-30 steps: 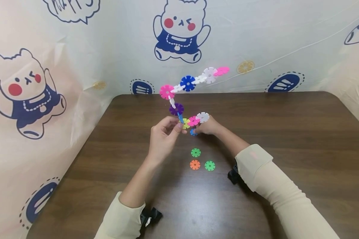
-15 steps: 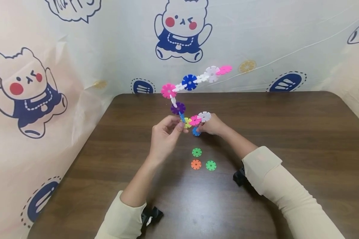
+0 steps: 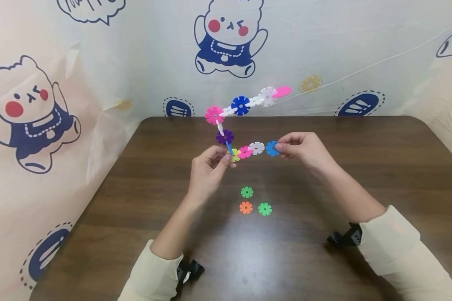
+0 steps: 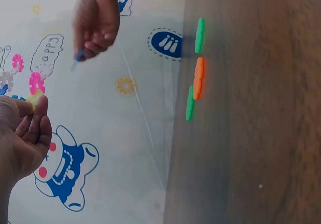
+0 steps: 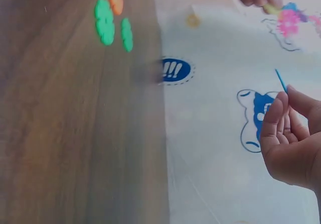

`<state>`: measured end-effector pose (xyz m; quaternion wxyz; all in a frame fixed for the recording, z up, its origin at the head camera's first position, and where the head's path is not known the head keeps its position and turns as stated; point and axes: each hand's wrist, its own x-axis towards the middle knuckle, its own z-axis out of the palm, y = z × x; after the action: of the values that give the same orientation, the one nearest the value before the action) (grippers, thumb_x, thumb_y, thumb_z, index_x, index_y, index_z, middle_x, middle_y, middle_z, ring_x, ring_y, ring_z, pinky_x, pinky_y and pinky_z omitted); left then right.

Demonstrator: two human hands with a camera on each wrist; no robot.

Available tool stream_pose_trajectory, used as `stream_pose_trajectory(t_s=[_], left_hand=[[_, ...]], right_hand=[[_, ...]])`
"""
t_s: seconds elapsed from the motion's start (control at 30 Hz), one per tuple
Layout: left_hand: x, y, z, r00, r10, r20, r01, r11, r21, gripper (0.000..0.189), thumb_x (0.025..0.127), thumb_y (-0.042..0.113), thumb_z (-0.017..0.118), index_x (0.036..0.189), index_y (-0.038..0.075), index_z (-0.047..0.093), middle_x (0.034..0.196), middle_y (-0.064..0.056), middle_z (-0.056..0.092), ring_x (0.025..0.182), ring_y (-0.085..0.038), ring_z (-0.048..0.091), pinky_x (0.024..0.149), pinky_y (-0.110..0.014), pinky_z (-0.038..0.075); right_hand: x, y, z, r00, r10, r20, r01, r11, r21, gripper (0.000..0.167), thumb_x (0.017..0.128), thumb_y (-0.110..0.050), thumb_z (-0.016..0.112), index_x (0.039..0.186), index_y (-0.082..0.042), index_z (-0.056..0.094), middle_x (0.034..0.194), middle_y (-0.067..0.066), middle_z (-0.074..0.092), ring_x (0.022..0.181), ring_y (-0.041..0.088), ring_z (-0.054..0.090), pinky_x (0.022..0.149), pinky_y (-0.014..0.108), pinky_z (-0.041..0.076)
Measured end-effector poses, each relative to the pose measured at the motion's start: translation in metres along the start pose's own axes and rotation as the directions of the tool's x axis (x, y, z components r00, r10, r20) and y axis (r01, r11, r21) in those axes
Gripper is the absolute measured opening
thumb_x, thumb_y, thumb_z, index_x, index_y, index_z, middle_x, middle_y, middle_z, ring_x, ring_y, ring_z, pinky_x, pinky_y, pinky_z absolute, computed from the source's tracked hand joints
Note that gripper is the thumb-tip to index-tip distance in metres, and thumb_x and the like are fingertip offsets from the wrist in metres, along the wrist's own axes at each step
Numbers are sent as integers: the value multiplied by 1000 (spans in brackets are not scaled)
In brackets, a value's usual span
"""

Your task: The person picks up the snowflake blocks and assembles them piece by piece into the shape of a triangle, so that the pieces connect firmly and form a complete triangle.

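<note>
My left hand point(image 3: 207, 173) pinches a yellow notched disc point(image 3: 234, 155), part of a chain of linked snowflake discs held up over the table. From there the chain climbs by a light blue disc, a purple disc point(image 3: 224, 137) and a pink disc point(image 3: 214, 115), then a dark blue disc point(image 3: 240, 105), ending in pink at the upper right. Its lower branch runs right through a pink disc point(image 3: 245, 152) to a white disc point(image 3: 256, 148). Between thumb and fingers, my right hand point(image 3: 305, 150) pinches a loose blue disc point(image 3: 272, 148), a small gap right of the white one.
Two green discs point(image 3: 265, 209) and an orange disc point(image 3: 246, 207) lie flat on the brown wooden table point(image 3: 143, 175), in front of the hands. A pale sheet point(image 3: 324, 42) printed with cartoon bears hangs behind the table and at its left.
My right hand has moved right and back from behind the chain, carrying the blue disc from below the white disc to its right. The left hand and chain have barely moved.
</note>
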<state>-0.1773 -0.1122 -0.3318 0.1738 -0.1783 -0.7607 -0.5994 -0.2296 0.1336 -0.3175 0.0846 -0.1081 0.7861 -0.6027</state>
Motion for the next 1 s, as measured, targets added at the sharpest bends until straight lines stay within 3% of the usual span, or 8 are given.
stream_pose_trajectory(t_s=[0.13,0.4,0.53,0.8,1.0], left_hand=[[1,-2,1,1000,3,18,-3,1000,10,8,89,4,60,94,-2,64,79,-11,66,69,-18,65,60,-29,51],[1,-3,4,999,11,47,-11,1000,11,7,89,2,60,92,-3,63,80,-11,67,68,-17,65,63,-30,53],[0,-3,5,998,22,58,-22,1000,8,6,88,1,60,91,-3,63,79,-12,66,68,-18,65,63,-30,53],[-1,-1,8,994,60,90,-65,997,53,5,88,1,61,90,-3,64,79,-11,67,68,-16,65,66,-29,54],[-4,-1,11,985,160,71,-166,981,98,4,86,1,63,88,-3,65,76,-10,67,66,-14,65,68,-31,54]], right_hand=[[-15,-5,-2,999,30,-22,-25,976,218,26,84,-15,69,98,7,62,77,5,66,66,15,61,69,25,53],[-33,-9,6,1000,2,-23,9,889,457,9,85,-7,67,86,2,64,72,9,65,60,14,61,62,24,53],[-34,-11,9,999,0,-38,18,881,473,6,85,-4,66,84,2,64,69,8,65,57,13,62,60,24,54],[-37,-15,10,998,50,-37,-31,913,406,12,84,-6,67,84,5,63,66,8,65,55,12,62,58,24,53],[-37,-17,12,995,58,-78,-20,909,416,10,84,-3,66,82,5,62,67,9,65,54,12,62,58,24,54]])
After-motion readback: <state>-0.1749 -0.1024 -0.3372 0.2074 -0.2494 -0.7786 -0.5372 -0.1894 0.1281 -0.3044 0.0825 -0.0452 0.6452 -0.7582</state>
